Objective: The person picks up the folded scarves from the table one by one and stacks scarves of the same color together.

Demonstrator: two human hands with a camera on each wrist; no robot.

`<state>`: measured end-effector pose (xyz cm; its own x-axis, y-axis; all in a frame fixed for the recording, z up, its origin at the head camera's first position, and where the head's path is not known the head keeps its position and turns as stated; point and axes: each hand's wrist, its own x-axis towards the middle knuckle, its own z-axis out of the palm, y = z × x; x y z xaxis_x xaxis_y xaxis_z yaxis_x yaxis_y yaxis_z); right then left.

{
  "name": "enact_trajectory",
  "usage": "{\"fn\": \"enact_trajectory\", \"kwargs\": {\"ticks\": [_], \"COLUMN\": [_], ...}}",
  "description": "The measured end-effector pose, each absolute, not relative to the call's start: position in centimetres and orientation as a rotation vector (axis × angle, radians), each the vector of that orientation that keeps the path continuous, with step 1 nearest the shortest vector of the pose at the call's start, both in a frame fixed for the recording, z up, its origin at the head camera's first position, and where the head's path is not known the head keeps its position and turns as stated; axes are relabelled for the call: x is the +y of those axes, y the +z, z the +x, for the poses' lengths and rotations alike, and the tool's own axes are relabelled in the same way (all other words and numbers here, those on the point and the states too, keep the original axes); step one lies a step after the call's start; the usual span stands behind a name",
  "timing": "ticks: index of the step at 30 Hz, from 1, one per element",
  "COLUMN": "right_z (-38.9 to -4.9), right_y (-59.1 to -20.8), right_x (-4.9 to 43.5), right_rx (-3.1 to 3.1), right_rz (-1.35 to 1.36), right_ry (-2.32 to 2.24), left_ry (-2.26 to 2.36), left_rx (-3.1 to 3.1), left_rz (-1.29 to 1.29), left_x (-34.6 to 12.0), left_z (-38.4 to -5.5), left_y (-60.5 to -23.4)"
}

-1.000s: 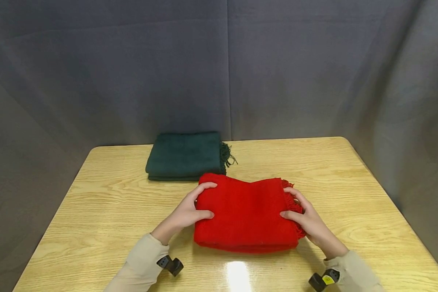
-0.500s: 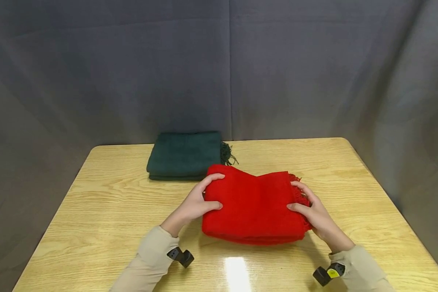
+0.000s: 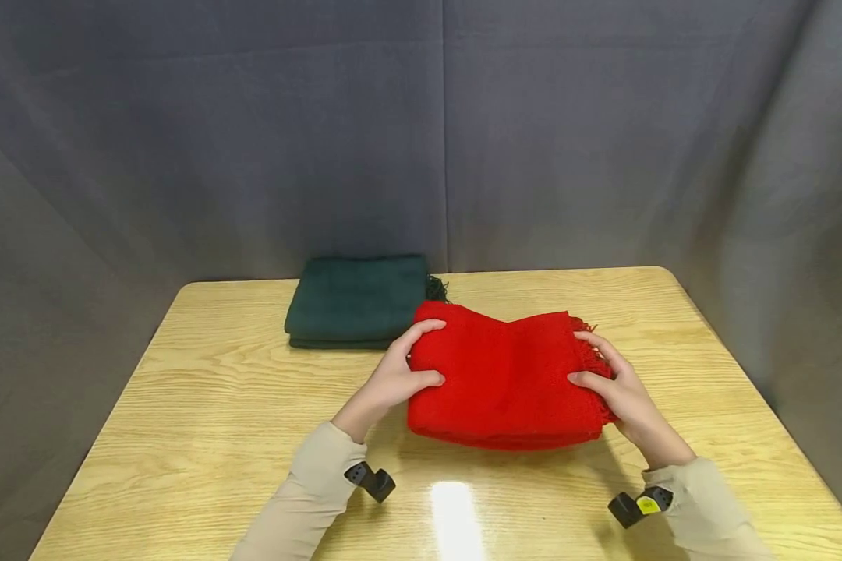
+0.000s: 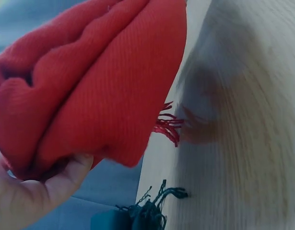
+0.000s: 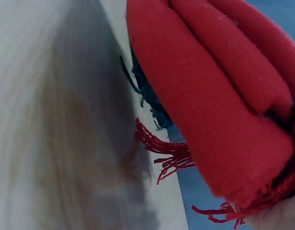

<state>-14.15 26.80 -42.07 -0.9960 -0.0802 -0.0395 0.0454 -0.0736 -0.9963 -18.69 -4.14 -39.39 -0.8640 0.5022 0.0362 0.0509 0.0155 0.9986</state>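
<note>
A folded red scarf [image 3: 508,382] with fringe at its right end is held between both hands, raised over the table; its top sags in the middle. The left hand [image 3: 400,374] grips the left end, thumb on the top face and other fingers mostly hidden behind and beneath. At the fringed end, the right hand [image 3: 620,389] holds on in the same way. Seen from the left wrist, the scarf's folded layers [image 4: 99,81] hang clear of the wood, with a shadow below. Red fringe [image 5: 169,151] dangles in the right wrist view.
A folded dark green scarf [image 3: 358,300] lies at the table's back edge, left of centre, its fringe partly covered by the red scarf in the head view. The wooden table [image 3: 203,436] has rounded back corners. A grey curtain [image 3: 323,140] hangs behind.
Both hands have carried the red scarf away from the person and somewhat to the right, keeping their grip. The green scarf has stayed in place; more of its fringe is now covered.
</note>
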Motion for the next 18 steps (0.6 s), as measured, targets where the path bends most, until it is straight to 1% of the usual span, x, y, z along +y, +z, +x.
{"fn": "enact_trajectory", "kwargs": {"ticks": [7,18], "right_z": [-14.9,-16.0], "right_y": [-41.2,-40.1], "right_x": [27.5,28.6], "right_rx": [2.079,2.082], "right_rz": [-0.049,-0.028], "right_ry": [-2.253,-2.258], "left_ry": [1.911,1.982], "left_rx": [2.056,2.052], "left_rz": [0.567,0.490], "left_x": [-3.3,-1.9], "left_z": [-19.2,-19.8], "left_y": [-38.9,-38.1]}}
